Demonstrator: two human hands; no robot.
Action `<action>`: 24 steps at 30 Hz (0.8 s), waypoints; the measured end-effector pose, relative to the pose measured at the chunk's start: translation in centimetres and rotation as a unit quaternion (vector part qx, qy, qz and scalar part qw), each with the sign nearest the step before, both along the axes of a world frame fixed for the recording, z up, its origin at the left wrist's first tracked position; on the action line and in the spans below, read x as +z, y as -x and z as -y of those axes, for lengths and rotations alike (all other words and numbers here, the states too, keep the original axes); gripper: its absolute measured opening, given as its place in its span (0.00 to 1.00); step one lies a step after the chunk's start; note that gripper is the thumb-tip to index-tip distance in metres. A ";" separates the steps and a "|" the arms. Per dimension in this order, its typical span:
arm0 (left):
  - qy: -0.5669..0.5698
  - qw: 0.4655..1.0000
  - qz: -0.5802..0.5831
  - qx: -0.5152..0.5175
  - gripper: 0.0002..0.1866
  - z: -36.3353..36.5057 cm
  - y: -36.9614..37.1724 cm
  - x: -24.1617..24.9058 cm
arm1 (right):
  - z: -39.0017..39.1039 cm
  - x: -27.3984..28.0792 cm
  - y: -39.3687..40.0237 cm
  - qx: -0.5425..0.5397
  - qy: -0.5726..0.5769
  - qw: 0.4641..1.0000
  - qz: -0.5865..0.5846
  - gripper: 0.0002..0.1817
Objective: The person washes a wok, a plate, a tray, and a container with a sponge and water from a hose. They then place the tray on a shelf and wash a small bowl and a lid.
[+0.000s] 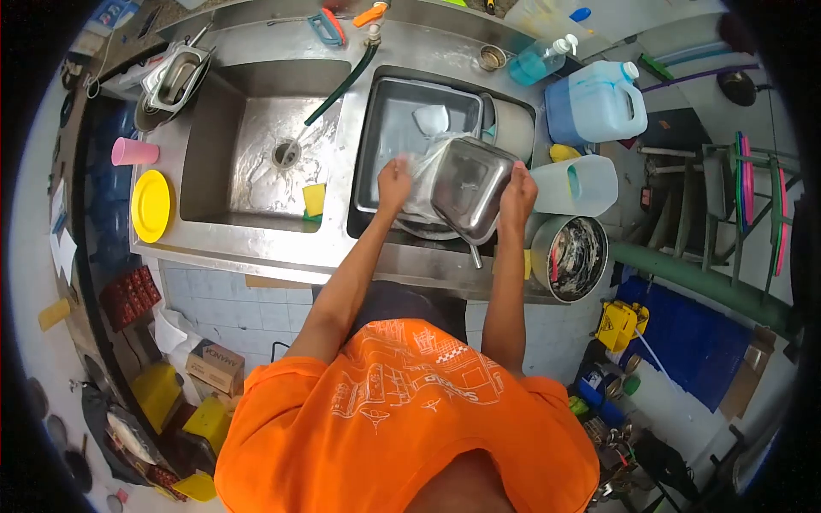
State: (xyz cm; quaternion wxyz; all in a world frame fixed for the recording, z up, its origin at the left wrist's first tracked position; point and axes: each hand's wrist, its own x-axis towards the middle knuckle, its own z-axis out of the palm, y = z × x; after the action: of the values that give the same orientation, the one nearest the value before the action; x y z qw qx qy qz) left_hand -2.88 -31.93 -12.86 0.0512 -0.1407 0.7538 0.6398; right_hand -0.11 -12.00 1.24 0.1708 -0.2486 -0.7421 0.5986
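My right hand (517, 198) grips the right edge of a rectangular stainless steel pan (466, 190), tilted over the right sink basin. Close to the pan's left side, my left hand (394, 185) is closed. A thin translucent film, which looks like plastic (425, 175), runs from that hand toward the pan; its exact hold is blurred. Beneath them, a grey tub (389, 111) sits in the basin with a small white dish (431, 120) in it. A light-coloured pot (513, 128) stands at the basin's right, and other ware under the pan is partly hidden.
The left basin (248, 154) holds a yellow sponge (314, 199). A faucet hose (342, 85) hangs between basins. On the right stand a blue-liquid jug (590, 107), a pump bottle (540, 61), a cut plastic container (590, 184) and a dirty pot (571, 259). A yellow plate (152, 206) and pink cup (135, 151) are left.
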 end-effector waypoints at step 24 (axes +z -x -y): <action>0.271 0.937 0.076 -0.205 0.38 2.4 0.7 -6.3 | -2.9 8.3 -2.3 0.132 0.043 0.990 -0.022 0.14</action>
State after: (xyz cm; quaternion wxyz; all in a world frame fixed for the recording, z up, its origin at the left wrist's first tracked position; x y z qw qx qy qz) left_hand -3.61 -34.34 -19.20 0.1983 -0.0394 0.9051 0.3741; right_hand 2.15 -9.12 9.51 0.0955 -0.1421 -0.7379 0.6528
